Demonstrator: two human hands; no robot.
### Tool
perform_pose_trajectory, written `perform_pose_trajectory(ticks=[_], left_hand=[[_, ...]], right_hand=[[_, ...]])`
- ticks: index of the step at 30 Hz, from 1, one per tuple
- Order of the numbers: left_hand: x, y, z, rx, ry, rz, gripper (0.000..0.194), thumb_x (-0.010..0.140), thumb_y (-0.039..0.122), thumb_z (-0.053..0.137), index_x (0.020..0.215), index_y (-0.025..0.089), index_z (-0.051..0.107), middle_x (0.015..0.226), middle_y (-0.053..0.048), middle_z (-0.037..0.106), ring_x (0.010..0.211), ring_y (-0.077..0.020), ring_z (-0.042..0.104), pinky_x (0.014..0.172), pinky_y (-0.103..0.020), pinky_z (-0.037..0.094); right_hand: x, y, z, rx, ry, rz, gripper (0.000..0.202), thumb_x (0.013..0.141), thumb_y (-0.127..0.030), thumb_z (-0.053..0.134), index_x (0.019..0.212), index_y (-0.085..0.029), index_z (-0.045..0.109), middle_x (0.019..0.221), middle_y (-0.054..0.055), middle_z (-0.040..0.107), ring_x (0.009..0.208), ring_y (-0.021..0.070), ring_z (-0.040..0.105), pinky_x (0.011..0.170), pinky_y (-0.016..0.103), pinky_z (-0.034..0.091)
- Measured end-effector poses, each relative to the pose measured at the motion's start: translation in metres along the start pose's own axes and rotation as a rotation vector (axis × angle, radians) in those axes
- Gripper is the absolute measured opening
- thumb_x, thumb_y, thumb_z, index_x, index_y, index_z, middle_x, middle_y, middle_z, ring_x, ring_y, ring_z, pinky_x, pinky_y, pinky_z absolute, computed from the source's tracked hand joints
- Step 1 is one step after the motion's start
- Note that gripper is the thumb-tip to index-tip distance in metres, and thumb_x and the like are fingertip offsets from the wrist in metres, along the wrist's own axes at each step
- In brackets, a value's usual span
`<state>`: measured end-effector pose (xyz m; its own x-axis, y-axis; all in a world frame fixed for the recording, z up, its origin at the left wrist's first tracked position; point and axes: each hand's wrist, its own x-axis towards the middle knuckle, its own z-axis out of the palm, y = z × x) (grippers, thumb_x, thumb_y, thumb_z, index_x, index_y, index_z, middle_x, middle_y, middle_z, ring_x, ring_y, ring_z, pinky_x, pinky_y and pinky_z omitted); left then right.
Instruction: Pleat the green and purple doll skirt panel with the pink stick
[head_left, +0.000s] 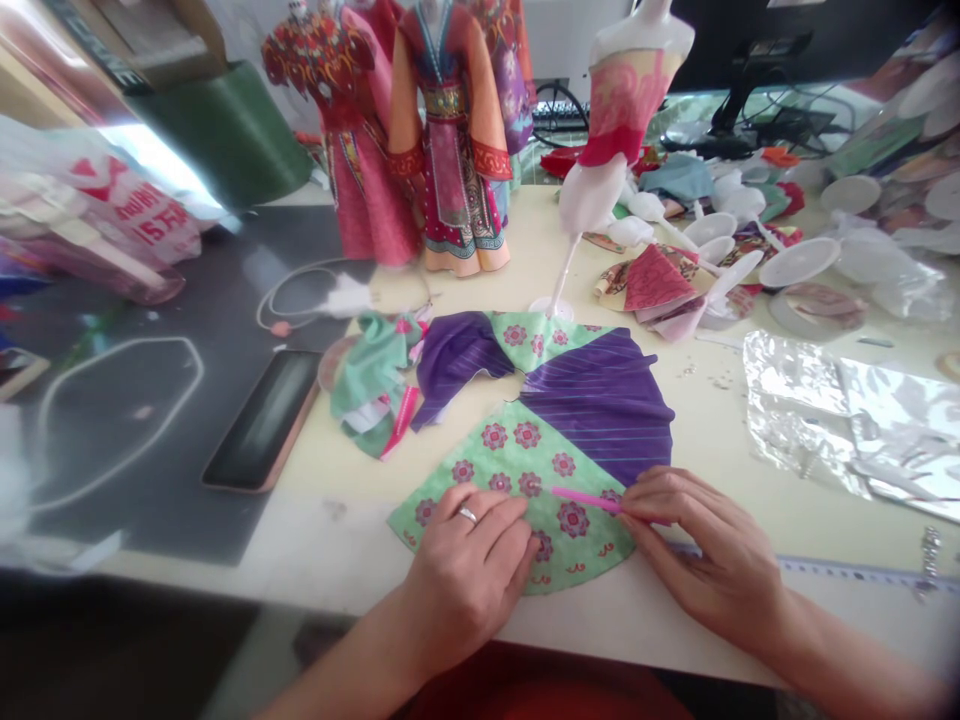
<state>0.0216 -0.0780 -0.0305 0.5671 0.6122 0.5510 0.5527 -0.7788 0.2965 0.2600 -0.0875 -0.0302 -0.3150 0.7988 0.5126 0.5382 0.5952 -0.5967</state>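
Observation:
A skirt panel of green cloth with pink flower motifs (525,435) lies flat at the front of the table, joined to striped purple cloth (607,400) that curves round behind it. My left hand (476,555), with a ring on one finger, rests on the green panel, fingers laid on the cloth and slightly bent. Between the fingertips of my right hand (701,545) is a slim pink pen-like stick (585,498). Its tip points left, close above a flower on the panel. Whether the tip touches the cloth I cannot tell.
Left of the cloth are a crumpled green and pink garment (375,375) and a phone (262,420). Dressed dolls (450,140) and a small mannequin (630,100) stand behind. To the right lie tiny beads (705,375), silvery plastic packets (810,410) and a ruler (847,572).

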Motion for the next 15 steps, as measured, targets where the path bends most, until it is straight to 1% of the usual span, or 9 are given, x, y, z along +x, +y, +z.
perform_pose_trajectory(ticks=[5, 15], left_hand=[[-0.0002, 0.0004, -0.0001, -0.011, 0.0, 0.002, 0.007, 0.083, 0.007, 0.059, 0.088, 0.01, 0.063, 0.093, -0.01, 0.071, 0.083, -0.0221, 0.064, 0.078, -0.039, 0.045], [-0.0004, 0.0009, -0.0013, 0.003, -0.014, -0.001, 0.007, 0.083, 0.008, 0.059, 0.089, 0.01, 0.063, 0.093, -0.01, 0.072, 0.083, -0.022, 0.064, 0.079, -0.039, 0.044]], right_hand=[[-0.0017, 0.0011, -0.0005, -0.004, -0.016, -0.012, 0.025, 0.075, 0.004, 0.06, 0.09, -0.016, 0.058, 0.079, 0.005, 0.062, 0.074, 0.0172, 0.059, 0.068, 0.034, 0.052], [0.0006, -0.0008, -0.002, -0.057, -0.013, -0.063, 0.025, 0.075, 0.004, 0.059, 0.089, -0.016, 0.058, 0.078, 0.005, 0.063, 0.071, 0.0163, 0.06, 0.07, 0.036, 0.052]])
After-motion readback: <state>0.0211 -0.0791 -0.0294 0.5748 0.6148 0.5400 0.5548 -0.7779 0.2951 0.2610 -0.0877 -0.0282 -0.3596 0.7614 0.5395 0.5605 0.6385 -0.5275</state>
